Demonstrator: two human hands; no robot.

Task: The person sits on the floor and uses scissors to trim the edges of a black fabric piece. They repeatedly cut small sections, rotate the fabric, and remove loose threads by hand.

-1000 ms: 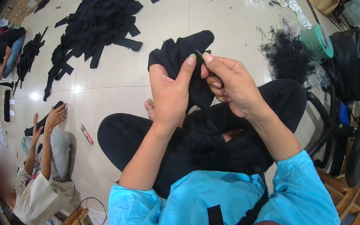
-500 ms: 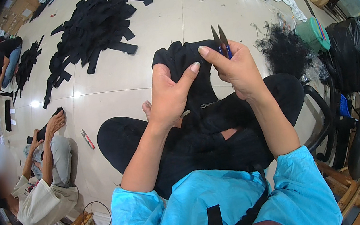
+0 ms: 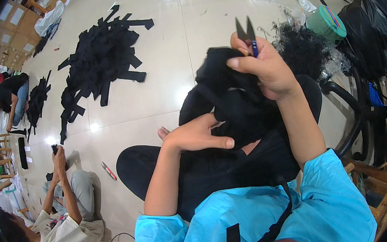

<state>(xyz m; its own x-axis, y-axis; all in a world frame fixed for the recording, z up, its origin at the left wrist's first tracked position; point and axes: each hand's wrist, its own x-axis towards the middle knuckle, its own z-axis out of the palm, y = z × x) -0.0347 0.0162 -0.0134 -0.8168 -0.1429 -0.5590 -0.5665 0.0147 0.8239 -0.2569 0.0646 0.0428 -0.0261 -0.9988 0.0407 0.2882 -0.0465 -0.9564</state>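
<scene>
A crumpled black cloth piece [image 3: 216,87] hangs over my crossed legs. My right hand [image 3: 264,66] pinches its upper edge between thumb and fingers. The same hand carries thread snips [image 3: 249,36] with a blue handle, their two dark blades pointing up and apart, off the cloth. Lower down, my left hand [image 3: 195,133] has the cloth between its outstretched thumb and its fingers. Most of the left fingers are hidden by the folds.
A big heap of black fabric strips [image 3: 103,54] lies on the tiled floor. Red-handled snips [image 3: 108,171] rest beside my left knee. A seated co-worker [image 3: 66,223] is at the left. Black thread scraps [image 3: 303,47] and a green tub [image 3: 326,25] stand right.
My left hand has dropped from the cloth's top to its lower part. My right hand has risen slightly with the snips, and the cloth has spread and turned. The seated co-worker's hands have moved.
</scene>
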